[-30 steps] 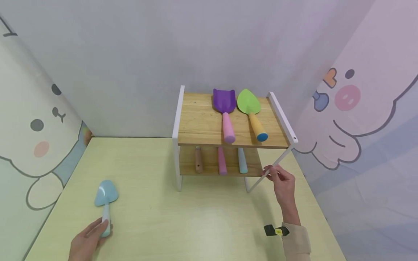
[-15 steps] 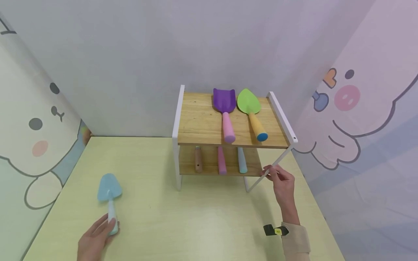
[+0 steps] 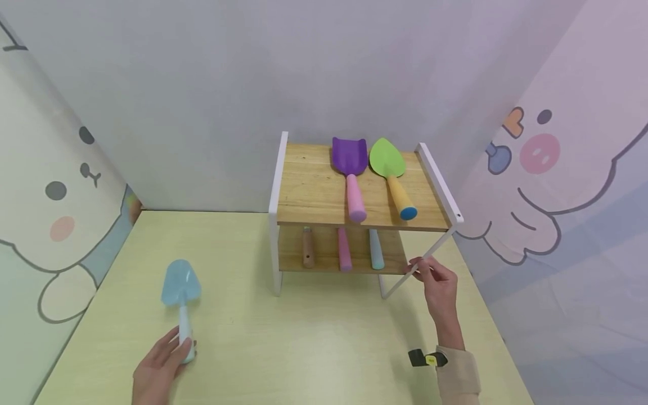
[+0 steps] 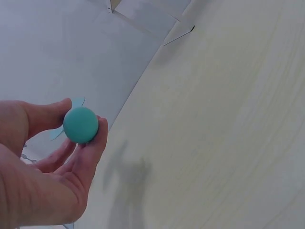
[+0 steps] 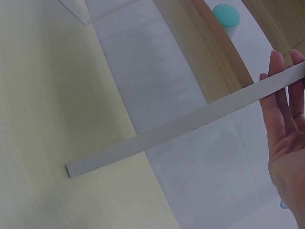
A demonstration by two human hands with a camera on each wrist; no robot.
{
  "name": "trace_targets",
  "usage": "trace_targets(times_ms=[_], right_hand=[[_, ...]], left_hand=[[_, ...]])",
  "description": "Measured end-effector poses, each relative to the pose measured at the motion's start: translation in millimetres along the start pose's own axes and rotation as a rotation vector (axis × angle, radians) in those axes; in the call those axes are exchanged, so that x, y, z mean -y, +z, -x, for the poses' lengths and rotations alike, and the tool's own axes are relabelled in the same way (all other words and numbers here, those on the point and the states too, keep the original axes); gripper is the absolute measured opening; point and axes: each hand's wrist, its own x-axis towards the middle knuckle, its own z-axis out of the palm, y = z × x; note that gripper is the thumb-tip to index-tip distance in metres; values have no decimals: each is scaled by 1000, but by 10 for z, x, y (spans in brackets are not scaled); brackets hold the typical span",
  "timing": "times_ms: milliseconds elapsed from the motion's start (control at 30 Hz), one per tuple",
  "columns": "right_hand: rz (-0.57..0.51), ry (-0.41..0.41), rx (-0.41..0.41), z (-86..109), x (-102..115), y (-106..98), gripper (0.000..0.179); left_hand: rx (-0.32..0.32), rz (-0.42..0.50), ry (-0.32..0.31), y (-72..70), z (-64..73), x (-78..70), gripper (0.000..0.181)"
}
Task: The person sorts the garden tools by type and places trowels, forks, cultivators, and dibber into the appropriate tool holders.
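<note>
A light blue toy shovel (image 3: pixel 181 282) is held by its handle in my left hand (image 3: pixel 161 363), at the left of the table. Its blade points away from me. The left wrist view looks onto the round turquoise handle end (image 4: pixel 81 125), pinched between thumb and fingers, with a shadow on the tabletop beyond. On the right, my right hand (image 3: pixel 439 284) grips the slanted white leg (image 5: pixel 176 125) of a two-tier wooden rack (image 3: pixel 311 188), near the lower shelf's corner. A purple shovel with a pink handle (image 3: pixel 355 197) and a green one with a yellow handle (image 3: pixel 400 197) lie on the top shelf.
The lower shelf (image 3: pixel 291 261) bears a brown handle (image 3: pixel 307 248), a pink handle (image 3: pixel 344 250) and a pale blue handle (image 3: pixel 376 250); the upper board hides their far ends. Curtains with cartoon animals (image 3: pixel 539 152) enclose the pale yellow table (image 3: pixel 324 349).
My left hand has moved right and slightly away from me with the light blue shovel. My right hand has stayed at the rack's leg.
</note>
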Motion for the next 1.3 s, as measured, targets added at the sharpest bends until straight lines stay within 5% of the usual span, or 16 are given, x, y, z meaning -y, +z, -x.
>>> trace_targets(times_ms=[267,467,700,1300], right_hand=[[-8,2,-4,1,-3,4,21],[22,11,-10,2,2,-5,20],[17,4,-8,1,2,-6,19],[-2,-2,-1,0,-6,-8,21]], left_hand=[[52,66,106,76,156,-63,66],[61,78,132,167,243,-154,68],[91,85,263,278,381,-251,62],[185,115,463,438,623,-406,50]])
